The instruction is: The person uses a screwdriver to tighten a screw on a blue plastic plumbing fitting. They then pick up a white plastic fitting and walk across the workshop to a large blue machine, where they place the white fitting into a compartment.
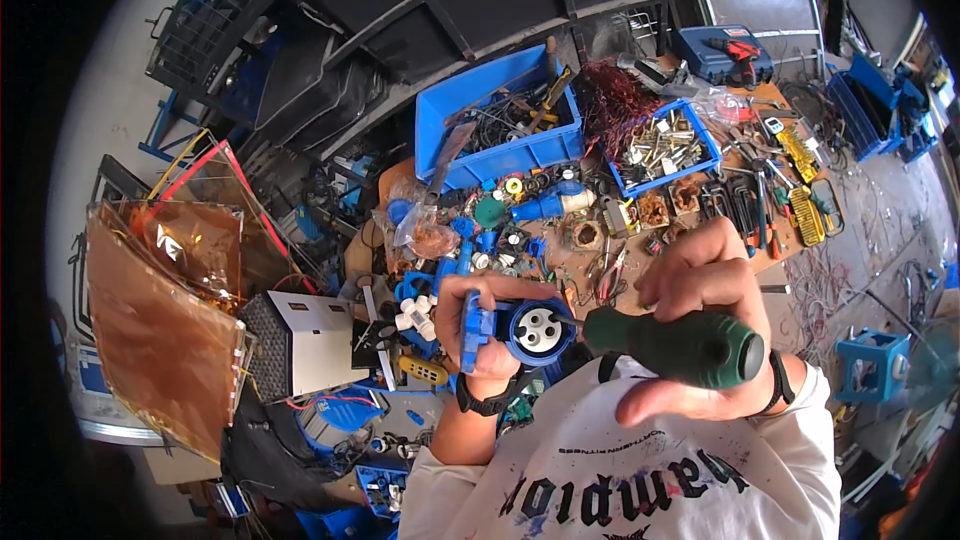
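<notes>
My left hand (492,360) is closed around a blue industrial socket (507,328), whose blue hinged cover (475,332) stands swung open on the left. The socket's round white insert (541,331) faces up and has several dark contact holes. My right hand (718,285) grips a screwdriver with a dark green handle (670,345). Its shaft points left and meets the right rim of the socket. Whether the tip sits in a screw there is too small to tell. Below the handle my right thumb is stretched out.
Blue and white plug parts (490,240) crowd the bench beyond my hands. Behind them stand a large blue crate (500,170) of tools and a smaller blue bin (665,145) of metal pieces. Pliers (608,275) and hex keys (742,205) lie to the right; a white-topped box (315,340) stands left.
</notes>
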A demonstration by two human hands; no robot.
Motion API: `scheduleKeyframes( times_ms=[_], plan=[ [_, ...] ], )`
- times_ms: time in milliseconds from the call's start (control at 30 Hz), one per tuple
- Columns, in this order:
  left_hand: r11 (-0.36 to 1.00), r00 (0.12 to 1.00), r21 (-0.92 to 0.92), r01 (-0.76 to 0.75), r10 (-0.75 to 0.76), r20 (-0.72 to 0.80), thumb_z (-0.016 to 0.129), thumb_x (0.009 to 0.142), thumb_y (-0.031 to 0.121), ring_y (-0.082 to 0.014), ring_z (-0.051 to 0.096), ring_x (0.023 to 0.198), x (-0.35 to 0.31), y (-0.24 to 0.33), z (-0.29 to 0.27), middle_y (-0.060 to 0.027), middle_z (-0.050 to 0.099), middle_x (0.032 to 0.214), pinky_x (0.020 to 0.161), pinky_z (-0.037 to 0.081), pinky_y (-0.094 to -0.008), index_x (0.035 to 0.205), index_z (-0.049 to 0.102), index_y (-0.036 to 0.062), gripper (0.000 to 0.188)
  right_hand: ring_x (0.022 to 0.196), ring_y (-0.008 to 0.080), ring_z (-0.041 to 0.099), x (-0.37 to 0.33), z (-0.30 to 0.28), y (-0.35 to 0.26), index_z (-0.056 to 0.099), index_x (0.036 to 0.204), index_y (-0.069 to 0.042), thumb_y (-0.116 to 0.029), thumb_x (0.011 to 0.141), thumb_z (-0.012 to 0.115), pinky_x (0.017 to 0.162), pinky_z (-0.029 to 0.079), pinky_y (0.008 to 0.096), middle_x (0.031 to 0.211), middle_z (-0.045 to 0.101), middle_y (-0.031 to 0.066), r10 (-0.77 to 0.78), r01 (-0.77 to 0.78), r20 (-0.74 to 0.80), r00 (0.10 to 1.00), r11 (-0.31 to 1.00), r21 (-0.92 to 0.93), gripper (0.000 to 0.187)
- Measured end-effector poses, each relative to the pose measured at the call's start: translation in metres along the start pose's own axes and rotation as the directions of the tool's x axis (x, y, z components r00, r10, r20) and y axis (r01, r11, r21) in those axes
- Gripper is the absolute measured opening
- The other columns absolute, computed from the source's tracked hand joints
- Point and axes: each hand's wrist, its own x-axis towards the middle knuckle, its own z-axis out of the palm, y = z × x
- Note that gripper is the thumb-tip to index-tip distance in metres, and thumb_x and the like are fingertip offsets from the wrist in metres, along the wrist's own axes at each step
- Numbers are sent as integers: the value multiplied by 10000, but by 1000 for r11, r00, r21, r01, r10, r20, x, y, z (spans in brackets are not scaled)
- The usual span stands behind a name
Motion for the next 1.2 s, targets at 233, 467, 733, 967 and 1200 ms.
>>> scheduleKeyframes(
  times_ms=[233, 467, 733, 967, 1200],
  plan=[
    [997, 1000, -72, 11, -11, 4, 633, 807, 614, -305, 683, 621, 3, -2, -1, -278, 658, 829, 534, 574, -363, 949, 381, 54, 631, 1076, 336, 592, 6, 17, 9, 331, 1222, -50, -97, 798, 751, 899, 512, 437, 1232, 465, 289, 1, 49, -126, 992, 918, 394, 599],
    [999, 999, -28, -34, 35, 14, 622, 837, 588, -294, 685, 643, -2, -13, -13, -254, 662, 815, 568, 574, -365, 954, 403, 50, 592, 956, 262, 571, 7, 9, -4, 554, 1113, -19, -152, 702, 841, 776, 474, 364, 1140, 557, 211, -21, 10, -101, 995, 995, -103, 518],
    [1000, 1000, 5, -14, 14, -9, 595, 844, 610, -263, 681, 635, 0, -15, -18, -204, 667, 764, 579, 570, -350, 940, 404, 58, 592, 1033, 326, 578, 19, 10, 7, 510, 1218, -5, -199, 730, 808, 780, 515, 392, 1117, 574, 180, -57, 55, -66, 996, 998, -36, 604],
    [981, 998, 190, 51, -45, -37, 446, 804, 766, -276, 663, 576, 2, -9, -17, -226, 656, 722, 557, 566, -358, 894, 351, 52, 725, 944, 303, 599, 18, 4, 4, 562, 1139, -22, -187, 723, 805, 770, 511, 378, 1035, 587, 150, -115, 105, -43, 992, 977, -188, 509],
    [985, 999, 169, 23, -15, -51, 462, 814, 747, -271, 660, 573, 1, -14, -20, -224, 653, 718, 544, 560, -356, 893, 355, 50, 710, 939, 338, 604, 24, 6, -1, 484, 1221, -1, -245, 737, 797, 830, 491, 408, 1082, 580, 184, -24, 19, -17, 1000, 974, -226, 626]
  ],
)
